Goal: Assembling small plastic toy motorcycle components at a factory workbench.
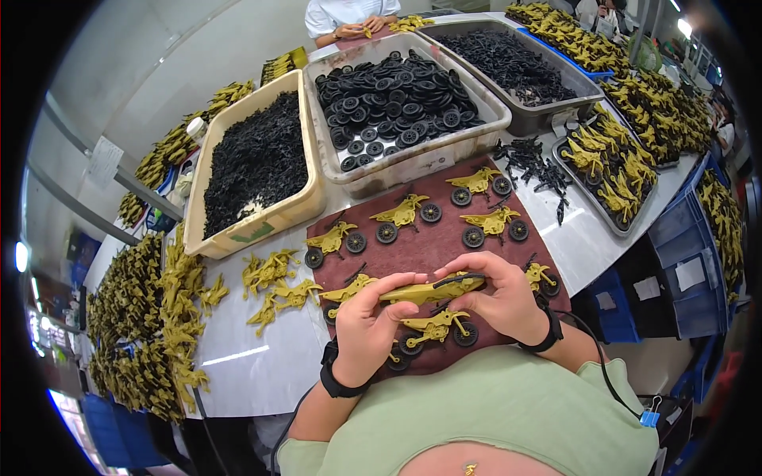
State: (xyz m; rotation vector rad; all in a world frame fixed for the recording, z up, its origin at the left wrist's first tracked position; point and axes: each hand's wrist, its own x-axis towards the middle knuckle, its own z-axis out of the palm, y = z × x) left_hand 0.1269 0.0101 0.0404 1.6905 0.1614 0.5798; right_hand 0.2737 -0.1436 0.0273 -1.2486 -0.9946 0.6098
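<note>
Both my hands are closed on a yellow toy motorcycle body with a black strip along its top. My left hand pinches its left end between thumb and fingers. At the other end, my right hand grips it near the black part. Just below lies a yellow toy motorcycle with black wheels, on a dark red cloth. Several more yellow bodies with wheels beside them are spread over the cloth, among them one body near a black wheel. My hands partly cover the nearest ones.
Beyond the cloth stand a cream bin of small black parts, a white bin of black wheels and a grey bin of black parts. Yellow bodies pile up at left. A metal tray sits right. Across the table, a person handles something yellow.
</note>
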